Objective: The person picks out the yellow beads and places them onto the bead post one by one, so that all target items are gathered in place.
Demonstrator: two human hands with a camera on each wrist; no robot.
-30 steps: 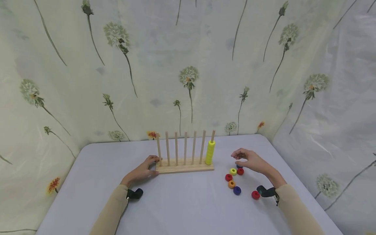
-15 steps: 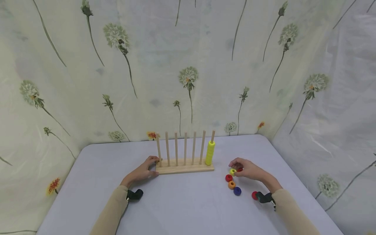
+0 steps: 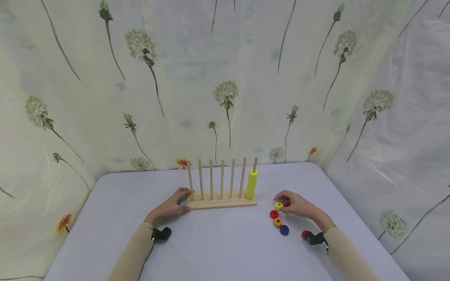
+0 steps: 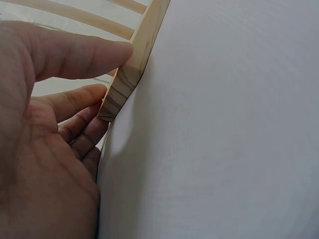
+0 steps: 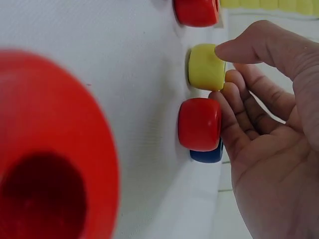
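Note:
A wooden peg rack (image 3: 222, 203) with a row of upright dowels stands on the table; its rightmost dowel carries a stack of yellow beads (image 3: 251, 185). My left hand (image 3: 170, 205) grips the rack's left end, thumb along the front edge (image 4: 117, 55) and fingers behind. To the right, my right hand (image 3: 299, 205) pinches a loose yellow bead (image 3: 278, 206), with the thumb on it in the right wrist view and the other fingers behind. Beside that bead sit a red bead (image 5: 199, 124) and a blue bead (image 5: 207, 155); the blue one is hidden by the hand in the head view.
Nearer me lie a red bead (image 3: 274, 214), an orange bead (image 3: 277, 222) and a dark blue bead (image 3: 284, 230). Another red bead (image 3: 304, 235) sits under the right wrist camera. A flower-print curtain (image 3: 183, 86) hangs behind the white table (image 3: 218, 249).
My right hand has moved down and slightly left, from above the blue bead onto the loose yellow bead. The left hand and the rack have stayed in place.

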